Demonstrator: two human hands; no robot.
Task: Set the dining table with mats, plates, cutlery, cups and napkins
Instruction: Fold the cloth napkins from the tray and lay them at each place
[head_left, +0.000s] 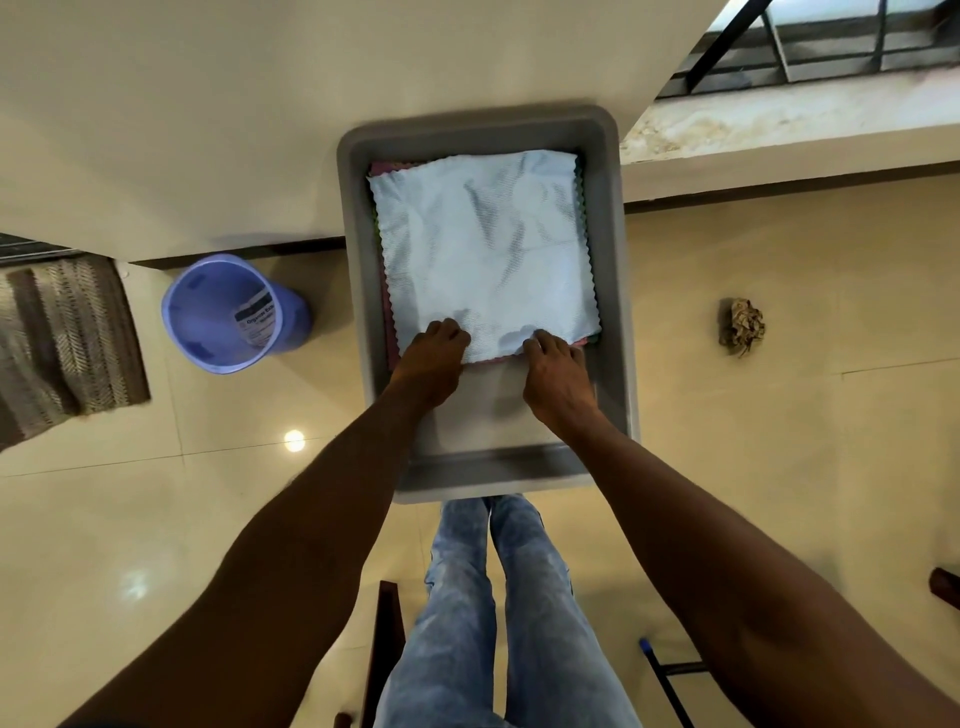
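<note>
- The step in hand looks like fetching napkins: a pale blue cloth (483, 249) with a scalloped edge lies on top of a stack of coloured cloths (387, 312), pink and green edges peeking out beneath it, inside a grey tub (615, 312).
- The tub rests at the person's knees, in front of the jeans (519, 597); what carries it I cannot tell.
- The left hand (434, 364) has its fingers curled onto the near edge of the pale blue cloth, pinching it near the left corner.
- The right hand (558, 371) pinches the same near edge further to the right, fingers bent down over the cloth.
- No bench, plate or cup is in view, so the setting itself seems barely begun.
- The next move calls for lifting only the top cloth, peeling it clear of those below.
- A purple bin (228, 312) stands on the floor just left of the tub.
</note>
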